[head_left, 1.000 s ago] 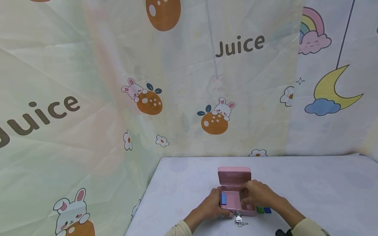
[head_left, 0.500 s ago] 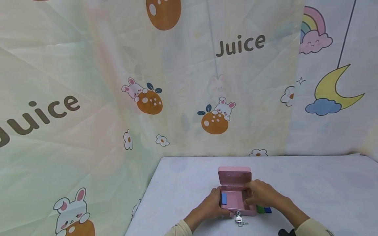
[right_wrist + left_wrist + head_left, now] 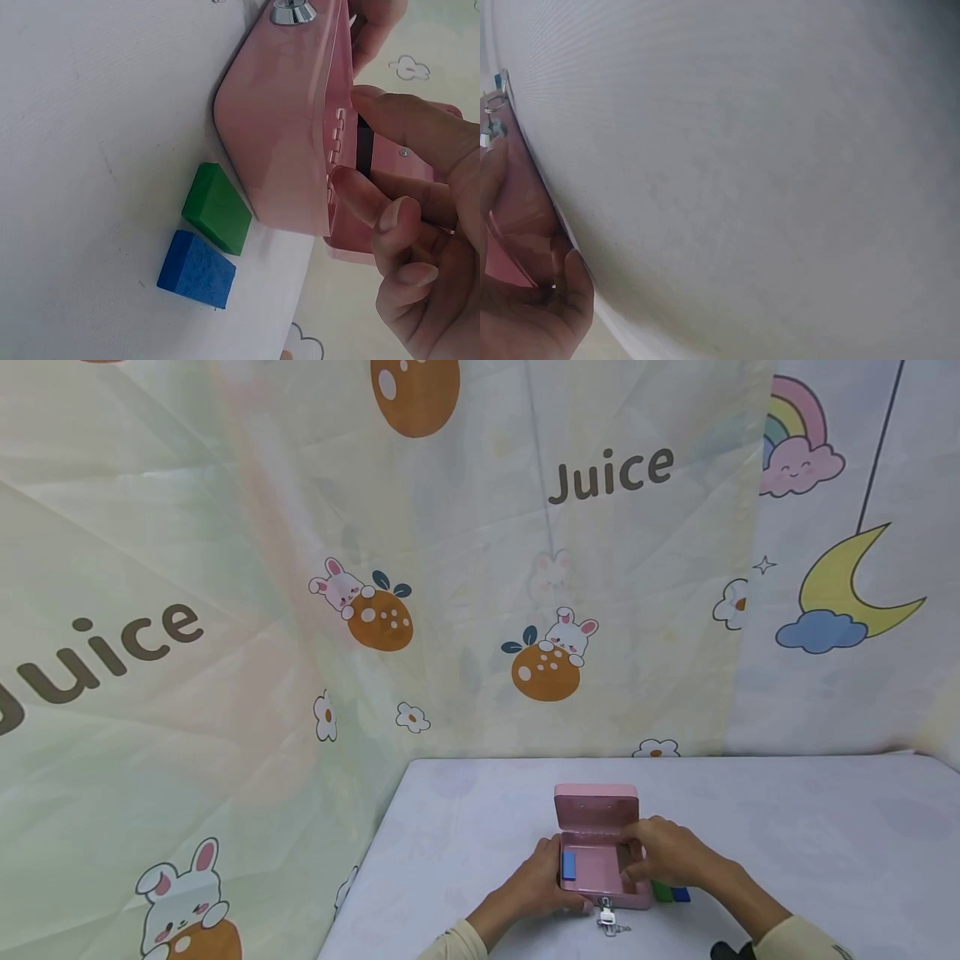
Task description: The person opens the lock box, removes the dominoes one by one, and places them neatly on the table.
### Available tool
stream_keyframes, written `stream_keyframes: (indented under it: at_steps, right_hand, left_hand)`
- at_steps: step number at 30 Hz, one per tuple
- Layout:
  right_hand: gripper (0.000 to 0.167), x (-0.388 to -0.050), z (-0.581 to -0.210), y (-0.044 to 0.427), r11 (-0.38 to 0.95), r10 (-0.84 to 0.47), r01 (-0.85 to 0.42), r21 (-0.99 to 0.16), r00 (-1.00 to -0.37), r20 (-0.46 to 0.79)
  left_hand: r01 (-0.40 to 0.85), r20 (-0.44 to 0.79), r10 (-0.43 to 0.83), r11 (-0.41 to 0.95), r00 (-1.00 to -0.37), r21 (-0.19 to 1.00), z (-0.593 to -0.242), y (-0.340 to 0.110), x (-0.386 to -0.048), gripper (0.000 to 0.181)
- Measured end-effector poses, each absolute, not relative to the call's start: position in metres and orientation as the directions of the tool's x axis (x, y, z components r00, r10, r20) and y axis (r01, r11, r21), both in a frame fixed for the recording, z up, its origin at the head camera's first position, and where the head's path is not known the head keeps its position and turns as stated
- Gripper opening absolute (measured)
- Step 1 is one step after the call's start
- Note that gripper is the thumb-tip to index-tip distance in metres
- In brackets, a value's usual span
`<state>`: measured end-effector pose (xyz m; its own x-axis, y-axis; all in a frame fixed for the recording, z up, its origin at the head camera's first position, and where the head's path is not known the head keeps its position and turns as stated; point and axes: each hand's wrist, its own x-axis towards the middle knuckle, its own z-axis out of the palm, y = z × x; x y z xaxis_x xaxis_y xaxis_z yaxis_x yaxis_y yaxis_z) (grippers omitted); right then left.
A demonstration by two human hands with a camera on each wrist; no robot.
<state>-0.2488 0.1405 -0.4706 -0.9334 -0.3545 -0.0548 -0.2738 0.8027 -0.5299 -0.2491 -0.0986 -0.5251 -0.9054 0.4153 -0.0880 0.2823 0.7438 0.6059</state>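
A pink metal cash box [image 3: 600, 900] stands on the table with its lid [image 3: 596, 807] raised. My left hand [image 3: 534, 881] grips the box's left side, thumb along the front and fingers on the side wall. A light blue block [image 3: 568, 866] lies inside against the left wall. Over the right part of the box, my right hand [image 3: 663, 852] pinches a black block [image 3: 365, 146] between thumb and fingers. Much of that block is hidden by the fingers. Keys [image 3: 611, 927] hang from the lock [image 3: 606, 910] at the front.
On the table [image 3: 465, 827], a green block [image 3: 217, 208] and a dark blue block [image 3: 196, 270] lie side by side, just right of the box. A printed cloth [image 3: 465, 568] hangs behind the table. Something black [image 3: 727, 951] shows by the right sleeve.
My right hand has shifted slightly to the right over the box. The left hand and the box have stayed in place.
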Motion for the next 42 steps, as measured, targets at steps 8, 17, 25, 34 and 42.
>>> stream_keyframes:
  at_steps: [8,17,25,34,42]
  right_hand:
    - [0.04,-0.247,-0.468,0.142,0.809,-0.345,-0.263,-0.525,-0.937,-0.061]
    - [0.043,-0.247,-0.465,0.146,0.807,-0.346,-0.26,-0.53,-0.936,-0.068]
    - [0.04,-0.247,-0.464,0.148,0.809,-0.346,-0.263,-0.525,-0.936,-0.064]
    - [0.039,-0.247,-0.465,0.153,0.8,-0.351,-0.256,-0.543,-0.933,-0.076]
    - [0.039,-0.247,-0.466,0.156,0.799,-0.353,-0.254,-0.545,-0.932,-0.084]
  left_hand:
    - [0.281,-0.086,0.408,0.752,-0.909,0.596,-0.526,-0.099,-0.249,0.099]
    - [0.278,-0.091,0.402,0.762,-0.911,0.585,-0.527,-0.099,-0.25,0.101]
    - [0.281,-0.09,0.407,0.758,-0.909,0.589,-0.527,-0.099,-0.249,0.1]
    - [0.279,-0.096,0.408,0.759,-0.908,0.589,-0.528,-0.099,-0.25,0.102]
    - [0.289,-0.091,0.414,0.759,-0.905,0.583,-0.528,-0.099,-0.25,0.102]
